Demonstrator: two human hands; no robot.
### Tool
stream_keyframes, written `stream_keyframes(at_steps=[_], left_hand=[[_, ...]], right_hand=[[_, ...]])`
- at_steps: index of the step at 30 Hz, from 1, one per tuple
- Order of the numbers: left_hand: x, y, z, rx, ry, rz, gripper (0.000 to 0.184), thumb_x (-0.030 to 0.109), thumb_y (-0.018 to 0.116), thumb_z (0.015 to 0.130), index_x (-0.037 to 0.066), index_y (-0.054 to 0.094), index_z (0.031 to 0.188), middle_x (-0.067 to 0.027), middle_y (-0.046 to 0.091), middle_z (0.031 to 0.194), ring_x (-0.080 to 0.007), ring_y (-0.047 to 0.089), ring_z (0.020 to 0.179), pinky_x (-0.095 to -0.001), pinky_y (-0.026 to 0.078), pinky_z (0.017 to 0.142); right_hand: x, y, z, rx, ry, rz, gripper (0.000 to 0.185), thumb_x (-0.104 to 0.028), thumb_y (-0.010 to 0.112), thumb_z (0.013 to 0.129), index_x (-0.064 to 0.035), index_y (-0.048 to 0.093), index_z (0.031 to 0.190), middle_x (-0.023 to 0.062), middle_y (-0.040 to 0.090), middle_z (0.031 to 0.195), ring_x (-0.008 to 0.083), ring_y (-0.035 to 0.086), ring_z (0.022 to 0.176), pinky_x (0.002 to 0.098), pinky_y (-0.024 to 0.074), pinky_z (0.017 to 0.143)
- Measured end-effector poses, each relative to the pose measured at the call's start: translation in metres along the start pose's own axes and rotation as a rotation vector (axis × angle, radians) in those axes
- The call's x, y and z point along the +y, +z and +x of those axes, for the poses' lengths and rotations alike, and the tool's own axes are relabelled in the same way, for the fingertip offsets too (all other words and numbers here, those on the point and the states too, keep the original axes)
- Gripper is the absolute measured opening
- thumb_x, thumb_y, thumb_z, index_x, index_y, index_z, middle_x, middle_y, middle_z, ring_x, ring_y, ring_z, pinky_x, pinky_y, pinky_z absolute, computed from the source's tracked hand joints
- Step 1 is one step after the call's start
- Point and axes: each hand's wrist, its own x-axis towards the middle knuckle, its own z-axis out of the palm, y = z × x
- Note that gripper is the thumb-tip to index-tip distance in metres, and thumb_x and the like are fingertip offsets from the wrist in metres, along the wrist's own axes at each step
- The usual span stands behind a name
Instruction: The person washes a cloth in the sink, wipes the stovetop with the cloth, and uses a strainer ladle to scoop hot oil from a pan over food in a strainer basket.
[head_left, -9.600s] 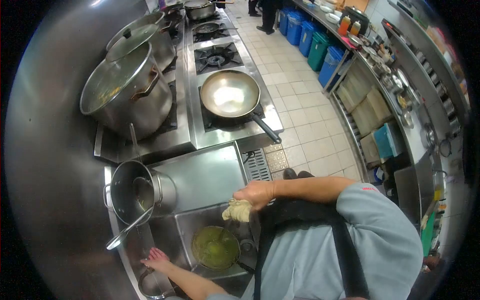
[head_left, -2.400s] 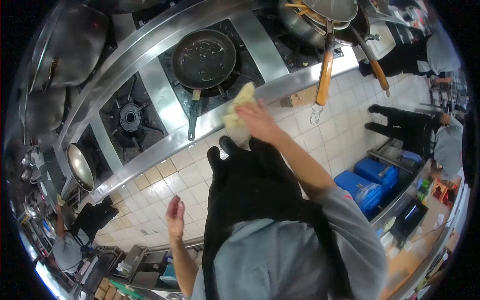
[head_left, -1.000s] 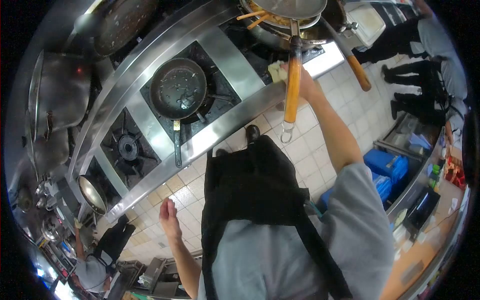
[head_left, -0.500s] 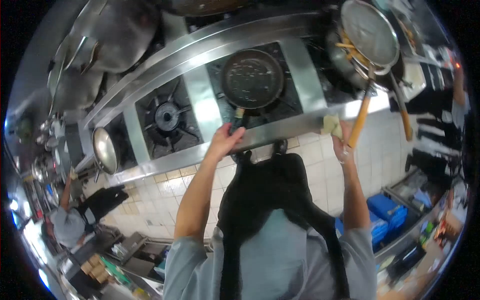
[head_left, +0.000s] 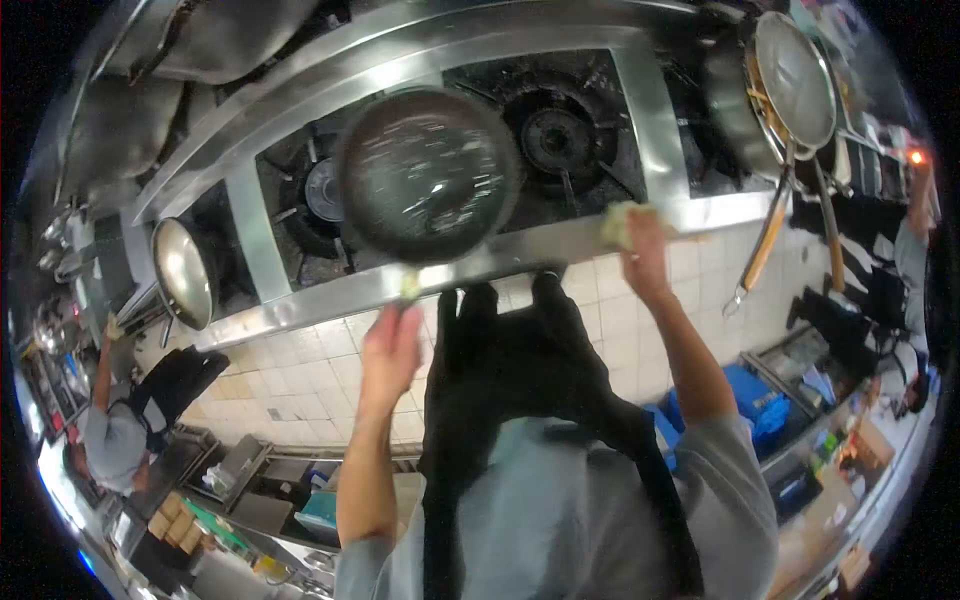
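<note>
My left hand [head_left: 393, 350] is closed round the handle of a dark frying pan [head_left: 430, 175], which is lifted off its burner and blurred by motion. White flecks or glints show on the pan's inner surface. A pale folded cloth [head_left: 628, 226] is gripped in my right hand [head_left: 647, 262], over the steel front edge of the stove [head_left: 560, 238]. To the right of the pan, a burner [head_left: 558, 140] is uncovered, and another burner [head_left: 325, 190] is partly hidden behind the pan's left side.
At far right, a strainer [head_left: 797, 80] with a wooden handle lies over a pot. A light metal pan [head_left: 184, 272] is at the stove's left end. One co-worker [head_left: 120, 440] stands at left, others [head_left: 905, 290] at right. Blue bins [head_left: 750, 400] stand behind on the right.
My left hand has taken hold of the dark pan's handle and lifted the pan leftward off its burner. The cloth in my right hand has moved left along the stove edge.
</note>
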Motion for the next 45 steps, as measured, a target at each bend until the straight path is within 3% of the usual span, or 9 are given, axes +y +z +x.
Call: stream_keyframes(at_steps=[1, 2, 5, 12, 15, 16, 27, 33, 45], left_hand=[[-0.007, -0.021, -0.017, 0.024, -0.068, -0.062, 0.027, 0.026, 0.054, 0.104, 0.003, 0.058, 0.09, -0.0009, 0.052, 0.06, -0.0063, 0.048, 0.051, -0.0255, 0.039, 0.046], [-0.016, -0.037, -0.032, 0.076, -0.059, -0.092, 0.027, 0.027, 0.053, 0.104, 0.004, 0.056, 0.089, 0.0009, 0.049, 0.059, -0.0055, 0.045, 0.049, -0.0246, 0.037, 0.044], [-0.046, -0.081, -0.072, 0.258, -0.083, -0.169, 0.03, 0.028, 0.051, 0.106, 0.007, 0.051, 0.085, 0.0027, 0.043, 0.057, -0.006, 0.042, 0.045, -0.0244, 0.035, 0.041], [-0.11, -0.13, -0.135, 0.506, -0.138, -0.286, 0.031, 0.031, 0.052, 0.105, 0.008, 0.048, 0.085, 0.0022, 0.043, 0.057, -0.0066, 0.043, 0.046, -0.0238, 0.035, 0.041], [-0.12, -0.133, -0.154, 0.567, -0.233, -0.419, 0.034, 0.034, 0.05, 0.106, 0.01, 0.048, 0.083, 0.0036, 0.04, 0.058, -0.0061, 0.038, 0.045, -0.0241, 0.032, 0.042], [-0.125, -0.133, -0.159, 0.584, -0.216, -0.428, 0.032, 0.033, 0.051, 0.106, 0.01, 0.048, 0.083, 0.0031, 0.042, 0.058, -0.0064, 0.04, 0.045, -0.0241, 0.032, 0.04], [-0.119, -0.075, -0.217, 0.858, -0.381, -0.501, 0.034, 0.033, 0.054, 0.104, 0.009, 0.047, 0.081, 0.002, 0.042, 0.055, -0.0072, 0.039, 0.044, -0.0236, 0.031, 0.04], [-0.119, -0.063, -0.23, 0.871, -0.457, -0.464, 0.037, 0.037, 0.05, 0.106, 0.01, 0.045, 0.081, 0.0025, 0.036, 0.06, -0.0091, 0.039, 0.049, -0.0264, 0.033, 0.045], [-0.126, -0.117, -0.177, 0.753, -0.233, -0.518, 0.036, 0.036, 0.055, 0.104, 0.01, 0.046, 0.081, 0.0023, 0.042, 0.057, -0.0063, 0.039, 0.046, -0.0225, 0.032, 0.041]], right_hand=[[-0.047, -0.013, 0.017, -0.088, 0.172, 0.501, 0.034, -0.003, 0.055, 0.086, -0.0025, 0.057, 0.119, 0.0187, 0.058, 0.104, 0.0373, 0.049, 0.111, 0.0522, 0.0374, 0.099], [-0.07, -0.016, 0.026, -0.099, -0.166, 0.121, 0.032, -0.002, 0.054, 0.085, -0.0034, 0.058, 0.117, 0.0162, 0.059, 0.107, 0.0367, 0.051, 0.112, 0.0541, 0.0353, 0.102], [-0.106, 0.056, -0.005, -0.176, -0.175, 0.221, 0.049, -0.004, 0.065, 0.077, -0.0051, 0.059, 0.126, 0.0168, 0.056, 0.134, 0.0386, 0.045, 0.131, 0.0567, 0.0316, 0.11], [-0.221, 0.076, 0.065, -0.558, -0.356, 0.409, 0.043, -0.003, 0.058, 0.088, -0.0081, 0.06, 0.13, 0.0123, 0.059, 0.135, 0.0305, 0.052, 0.128, 0.047, 0.0374, 0.11], [-0.231, 0.065, 0.117, -0.452, -0.243, 0.65, 0.038, -0.006, 0.058, 0.091, -0.0053, 0.061, 0.128, 0.0162, 0.061, 0.131, 0.0325, 0.058, 0.121, 0.0434, 0.044, 0.106], [-0.23, 0.061, 0.138, -0.355, -0.301, 0.614, 0.042, -0.008, 0.07, 0.087, 0.0006, 0.06, 0.127, 0.0194, 0.061, 0.125, 0.0352, 0.06, 0.116, 0.0411, 0.0491, 0.1], [-0.194, 0.121, 0.336, -0.281, -0.484, 0.139, 0.046, -0.017, 0.06, 0.093, -0.0029, 0.05, 0.137, 0.0176, 0.05, 0.142, 0.0374, 0.048, 0.131, 0.046, 0.0393, 0.11], [-0.192, 0.165, 0.297, -0.162, -0.496, 0.022, 0.043, -0.004, 0.052, 0.092, -0.0029, 0.053, 0.134, 0.0162, 0.051, 0.143, 0.0332, 0.047, 0.133, 0.0461, 0.0337, 0.114], [-0.21, 0.077, 0.065, -0.63, -0.492, 0.212, 0.059, 0.001, 0.056, 0.084, -0.0048, 0.047, 0.142, 0.0128, 0.047, 0.148, 0.028, 0.041, 0.14, 0.0481, 0.0287, 0.119]])
